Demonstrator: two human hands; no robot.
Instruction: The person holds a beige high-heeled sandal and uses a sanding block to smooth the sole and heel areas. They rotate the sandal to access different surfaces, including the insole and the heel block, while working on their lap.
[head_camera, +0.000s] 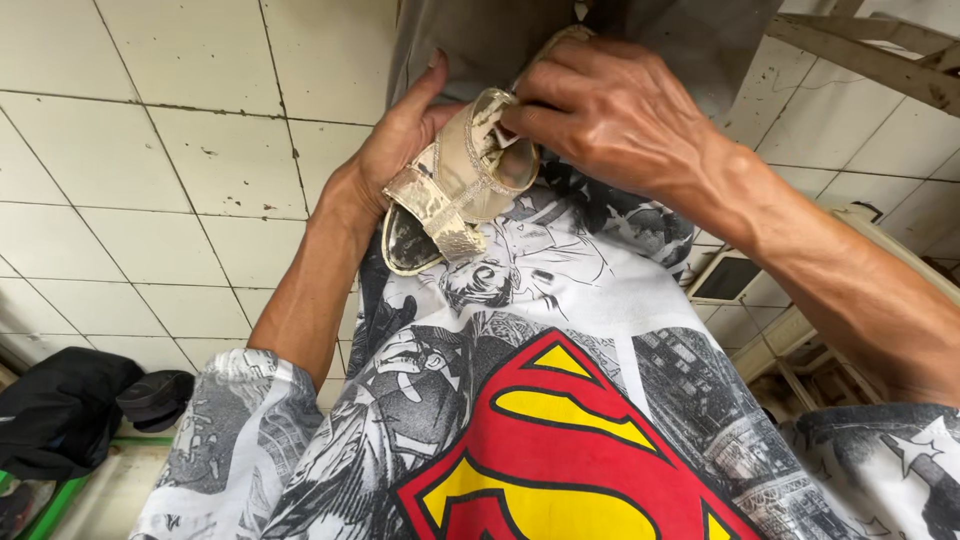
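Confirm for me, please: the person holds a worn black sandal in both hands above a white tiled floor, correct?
Not quite: the head view shows the sandal is beige, not black. The left hand and right hand do both hold it above the white tiled floor.

I can't see the sandal's far side, hidden behind my right hand; left hand palm hidden under it. Dark bundle cut off at left edge.
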